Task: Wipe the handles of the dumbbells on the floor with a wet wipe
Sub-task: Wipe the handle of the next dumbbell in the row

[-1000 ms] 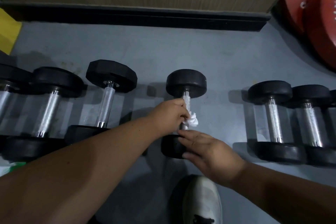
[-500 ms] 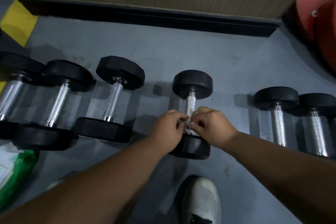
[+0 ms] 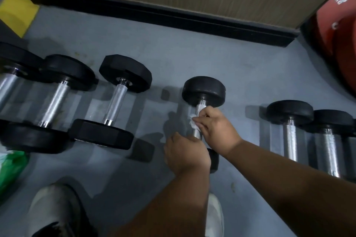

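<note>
White and crumpled, the wet wipe (image 3: 193, 122) sits pinched in the right hand (image 3: 217, 131), curled around the chrome handle (image 3: 199, 119) of the small round black dumbbell (image 3: 203, 90) on the grey floor (image 3: 192, 54). The left hand (image 3: 185, 152) grips its near end, fingers wrapped.

Bare forearms (image 3: 289, 175), white sneakers (image 3: 55, 209)

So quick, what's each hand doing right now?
Left hand: curled over the near black head of the small steel-handled dumbbell.
Right hand: pinching the crumpled white wet wipe against its handle.
</note>
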Motion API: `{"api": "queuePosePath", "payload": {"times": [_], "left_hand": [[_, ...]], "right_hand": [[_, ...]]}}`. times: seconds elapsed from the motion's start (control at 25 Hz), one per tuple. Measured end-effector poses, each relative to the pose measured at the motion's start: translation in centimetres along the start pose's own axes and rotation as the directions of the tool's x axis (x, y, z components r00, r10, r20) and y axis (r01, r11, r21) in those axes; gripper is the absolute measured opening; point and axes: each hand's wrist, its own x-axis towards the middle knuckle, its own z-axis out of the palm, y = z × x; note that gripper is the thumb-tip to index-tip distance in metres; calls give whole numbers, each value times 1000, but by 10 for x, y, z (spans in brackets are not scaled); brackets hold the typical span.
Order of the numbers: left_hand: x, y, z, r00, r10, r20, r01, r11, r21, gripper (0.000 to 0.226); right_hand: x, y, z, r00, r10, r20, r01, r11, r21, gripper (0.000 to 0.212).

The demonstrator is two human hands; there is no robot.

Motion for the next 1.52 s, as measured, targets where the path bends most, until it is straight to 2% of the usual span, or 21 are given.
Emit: {"api": "queuePosePath", "payload": {"times": [0.16,0.24,0.32,0.36,0.4,0.44,0.48,0.52,0.56,0.6,0.64,0.72,0.96,1.04,1.12,1.2,1.28,1.44,1.52], "left_hand": [[25,-13,-3,1000,8,-29,-8,1000,-17,34],[38,-20,-8,998,42,-40,-44,997,-56,27],[44,-23,-15,984,153,-92,-159,986,-59,27],[42,-25,-20,961,257,-103,-260,965,-22,29],[37,-28,-27,904,418,-88,-416,909,34,31],[30,-32,-36,785,619,-24,-614,783,100,33],[24,-40,-45,598,796,97,-798,579,169,34],[20,-51,-51,379,891,250,-919,333,209,35],[18,-63,-56,192,905,381,-968,110,226,37],[21,-72,-60,78,883,462,-972,-37,233,39],[24,-79,-63,25,864,502,-966,-109,235,42],[28,-82,-65,9,863,504,-970,-116,216,47],[26,-84,-56,73,906,417,-990,16,140,41],[28,-86,-59,74,915,397,-994,38,98,40],[31,-86,-62,73,921,382,-996,50,70,39],[32,-86,-62,72,925,373,-997,58,49,39],[34,-87,-64,75,923,378,-997,67,33,40],[37,-90,-66,76,925,372,-997,81,3,38],[38,-89,-66,73,928,366,-997,76,6,38]], "right_hand": [[-2,6,-11,964,-207,169,194,977,88,22],[5,10,-14,926,-310,214,303,951,67,25],[16,13,-11,921,-332,204,331,943,41,24],[22,13,-7,935,-306,178,304,952,42,26],[27,13,-4,954,-265,143,260,964,50,29],[30,13,-1,970,-221,104,215,975,62,31],[32,13,2,979,-192,64,188,980,71,29],[32,14,5,984,-174,27,172,983,72,24],[30,13,8,987,-163,-12,163,985,64,20],[27,13,10,986,-159,-54,162,986,50,19],[21,12,11,982,-163,-91,167,985,36,20],[8,12,14,971,-204,-125,208,978,27,23],[4,20,6,959,-285,1,283,953,105,22],[11,20,7,978,-207,-3,206,972,112,23],[19,20,9,997,-56,-51,64,984,168,21],[20,19,15,991,73,-109,-45,971,235,22],[12,12,22,984,131,-121,-91,954,286,23],[-13,-3,22,990,128,59,-141,899,414,22],[-8,-2,12,982,51,181,-129,884,449,20]]}}
